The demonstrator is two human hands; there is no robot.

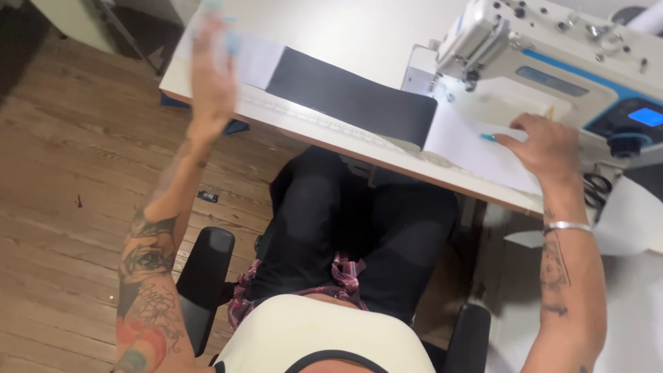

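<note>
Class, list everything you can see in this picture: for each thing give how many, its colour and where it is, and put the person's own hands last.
Sewing machine: one, white with blue trim, top right on the table.
Table: one, white top.
Fabric strip: one long band, white with a black middle section, lying across the table toward the machine.
Scissors: one pair, black, at the table's right edge.
Chair armrests: two, black, either side of the lap.
Floor: brown wood planks, left.
Bracelet: one, silver, right wrist.
Left hand: raised, blurred, at the strip's far white end.
Right hand: flat on the white fabric beside the machine.
</note>
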